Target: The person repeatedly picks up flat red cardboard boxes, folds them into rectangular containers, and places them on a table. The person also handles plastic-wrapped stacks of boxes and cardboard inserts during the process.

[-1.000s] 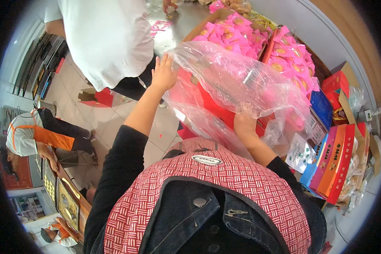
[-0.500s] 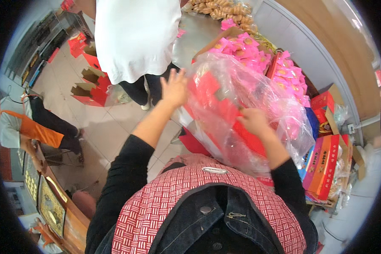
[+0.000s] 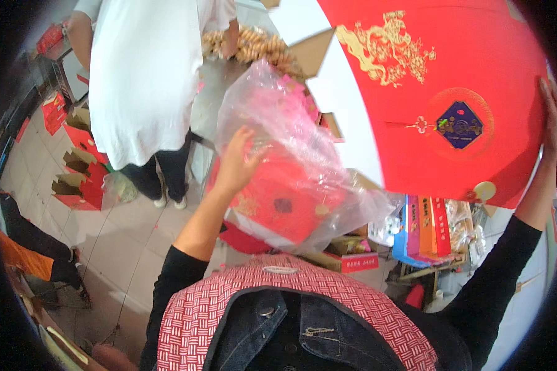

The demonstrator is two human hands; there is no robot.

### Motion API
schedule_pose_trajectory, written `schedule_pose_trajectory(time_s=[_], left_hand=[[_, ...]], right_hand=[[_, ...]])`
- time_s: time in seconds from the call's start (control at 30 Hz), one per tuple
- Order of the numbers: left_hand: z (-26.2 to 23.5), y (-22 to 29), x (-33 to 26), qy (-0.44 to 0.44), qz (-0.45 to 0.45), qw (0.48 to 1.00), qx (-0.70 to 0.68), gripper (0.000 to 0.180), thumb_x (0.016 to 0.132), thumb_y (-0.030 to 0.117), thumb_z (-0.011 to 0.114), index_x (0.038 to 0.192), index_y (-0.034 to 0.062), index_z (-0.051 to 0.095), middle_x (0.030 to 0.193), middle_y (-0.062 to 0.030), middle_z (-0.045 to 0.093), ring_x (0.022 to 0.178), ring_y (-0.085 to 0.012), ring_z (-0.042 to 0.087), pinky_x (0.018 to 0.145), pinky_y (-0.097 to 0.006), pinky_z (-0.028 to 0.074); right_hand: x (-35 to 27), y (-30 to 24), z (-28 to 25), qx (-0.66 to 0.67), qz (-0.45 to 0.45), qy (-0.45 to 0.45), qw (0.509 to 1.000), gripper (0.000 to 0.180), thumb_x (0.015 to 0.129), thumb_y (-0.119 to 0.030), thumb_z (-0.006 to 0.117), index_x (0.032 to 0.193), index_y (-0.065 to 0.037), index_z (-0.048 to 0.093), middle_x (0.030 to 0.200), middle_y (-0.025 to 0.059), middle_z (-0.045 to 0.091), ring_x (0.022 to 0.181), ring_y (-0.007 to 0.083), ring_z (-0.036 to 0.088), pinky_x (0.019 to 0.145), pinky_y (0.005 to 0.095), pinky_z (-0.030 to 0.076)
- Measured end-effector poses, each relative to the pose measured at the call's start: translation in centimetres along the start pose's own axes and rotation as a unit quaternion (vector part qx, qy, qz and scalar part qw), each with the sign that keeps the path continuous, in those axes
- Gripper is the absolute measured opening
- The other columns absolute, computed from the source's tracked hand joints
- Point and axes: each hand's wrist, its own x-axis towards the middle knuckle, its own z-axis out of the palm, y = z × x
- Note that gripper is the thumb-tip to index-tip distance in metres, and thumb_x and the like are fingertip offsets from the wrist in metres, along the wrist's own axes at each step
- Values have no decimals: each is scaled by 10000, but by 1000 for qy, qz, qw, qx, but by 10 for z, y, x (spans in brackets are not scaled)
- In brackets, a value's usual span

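A large red carton (image 3: 458, 68) with gold tree decoration, a dark blue diamond emblem and a white side fills the upper right, tilted and close to the camera. My right hand (image 3: 554, 111) grips its far right edge. My left hand (image 3: 235, 164) lies against a clear plastic bag (image 3: 272, 105), fingers stretched out and somewhat blurred. Inside or under that bag lies another red printed carton (image 3: 291, 198), its gold print and dark emblem showing through. The raised carton hides what lies behind it.
Pink-wrapped packets (image 3: 300, 93) lie behind the bag, and bagged round pastries (image 3: 254, 46) are at the back. A person in a white top (image 3: 145, 80) stands ahead. Open red boxes (image 3: 80, 188) sit on the floor at left. Colourful upright boxes (image 3: 424, 226) stand at right.
My right hand has moved from the bag to the far right, and the large red carton is now raised in it. The view has shifted right. My left hand has come onto the bag.
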Motion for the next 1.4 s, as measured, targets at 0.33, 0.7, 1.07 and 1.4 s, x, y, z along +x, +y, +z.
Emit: schedule_pose_trajectory(time_s=[0.33, 0.7, 1.07, 1.4], left_hand=[[13, 84, -4, 29, 12, 715, -699, 530, 799, 100, 621, 1269, 41, 381, 1279, -84, 454, 1141, -190, 463, 958, -385, 381], [-1, 90, 34, 232, -41, 915, -328, 173, 734, 5, 690, 894, -10, 626, 880, -74, 649, 792, -156, 606, 778, -290, 477], [42, 74, 52, 216, -26, 939, -266, 167, 752, -21, 651, 910, -14, 597, 892, -78, 626, 799, -144, 581, 770, -279, 458], [28, 75, 36, 193, 18, 951, -241, 177, 741, 30, 693, 895, -18, 620, 886, -72, 638, 781, -143, 577, 768, -287, 454]], right_hand=[[-150, -46, 240, 690, 281, 212, 632, 350, 895, -270, 492, 1138, -19, 507, 1117, 87, 553, 1006, 216, 538, 861, 372, 450], [-132, -30, 332, 186, 269, 214, 920, 711, 745, -347, 693, 1208, 95, 385, 1196, 284, 445, 1137, 385, 423, 975, 416, 324], [-115, 67, 440, 770, 435, 135, 447, 390, 834, -352, 562, 1062, -35, 561, 985, 90, 610, 847, 205, 582, 757, 350, 483], [-107, 50, 394, 711, 521, 69, 468, 143, 662, -186, 539, 781, -107, 543, 802, 38, 566, 756, 186, 531, 709, 341, 429]])
